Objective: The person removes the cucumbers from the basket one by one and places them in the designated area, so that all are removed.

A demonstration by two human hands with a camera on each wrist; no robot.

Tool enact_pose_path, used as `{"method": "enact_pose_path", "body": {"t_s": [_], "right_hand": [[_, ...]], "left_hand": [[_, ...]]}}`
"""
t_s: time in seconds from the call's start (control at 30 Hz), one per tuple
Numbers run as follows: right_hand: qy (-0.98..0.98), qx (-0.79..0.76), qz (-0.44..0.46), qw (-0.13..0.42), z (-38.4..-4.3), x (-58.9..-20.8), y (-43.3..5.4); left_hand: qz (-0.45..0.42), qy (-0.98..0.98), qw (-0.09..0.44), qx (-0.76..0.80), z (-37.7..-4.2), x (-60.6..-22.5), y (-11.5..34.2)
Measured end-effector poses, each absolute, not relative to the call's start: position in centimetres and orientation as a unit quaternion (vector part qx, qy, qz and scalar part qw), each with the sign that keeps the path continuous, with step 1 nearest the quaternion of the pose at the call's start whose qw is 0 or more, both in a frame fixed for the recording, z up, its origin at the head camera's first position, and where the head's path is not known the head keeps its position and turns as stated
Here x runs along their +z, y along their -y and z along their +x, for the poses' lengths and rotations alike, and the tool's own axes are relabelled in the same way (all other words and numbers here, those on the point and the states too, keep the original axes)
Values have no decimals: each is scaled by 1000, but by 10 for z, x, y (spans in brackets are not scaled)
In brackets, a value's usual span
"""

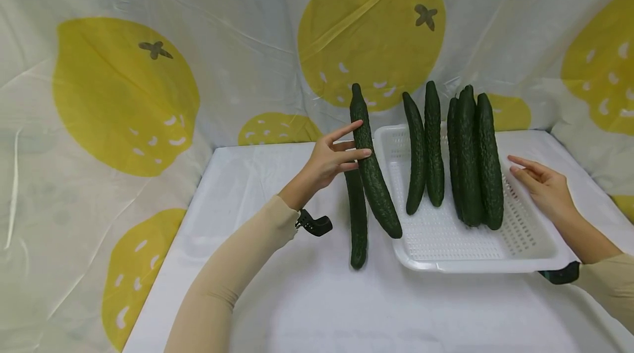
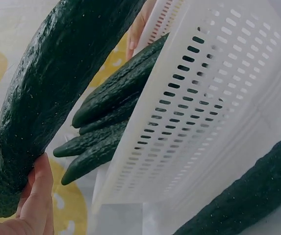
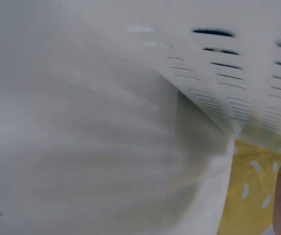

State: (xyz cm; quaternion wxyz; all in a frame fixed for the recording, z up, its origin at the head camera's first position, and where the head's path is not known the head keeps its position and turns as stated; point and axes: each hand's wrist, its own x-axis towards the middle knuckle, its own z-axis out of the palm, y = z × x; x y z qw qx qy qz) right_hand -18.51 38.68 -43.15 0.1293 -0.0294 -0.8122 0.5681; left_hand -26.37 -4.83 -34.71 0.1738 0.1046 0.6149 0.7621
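Note:
My left hand (image 1: 329, 160) holds a long dark green cucumber (image 1: 378, 193) between thumb and fingers, near its upper part. The cucumber slants, its lower end close to the left rim of a white plastic basket (image 1: 455, 265). Several cucumbers (image 1: 468, 160) lie lengthwise in the basket, some bunched toward its right side. Another cucumber (image 1: 358, 226) lies on the table left of the basket, partly hidden behind the held one. Beside the basket's right rim is my right hand (image 1: 545, 185), fingers loosely bent and fingertips right at the rim, with no cucumber in it.
The table (image 1: 297, 309) has a white cover. Behind it hangs a pale sheet printed with yellow lemons (image 1: 371, 33). The basket's perforated side wall (image 2: 194, 98) fills much of the left wrist view.

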Motion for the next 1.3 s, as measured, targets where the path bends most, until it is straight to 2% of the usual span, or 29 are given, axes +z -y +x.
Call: {"method": "enact_pose_path", "body": {"t_s": [0.63, 1.3], "right_hand": [[815, 562, -23, 141, -185, -433, -387], [819, 559, -36, 124, -184, -429, -385]], "left_hand": [[95, -613, 182, 763, -257, -361, 77], [77, -634, 187, 747, -256, -380, 103]]}}
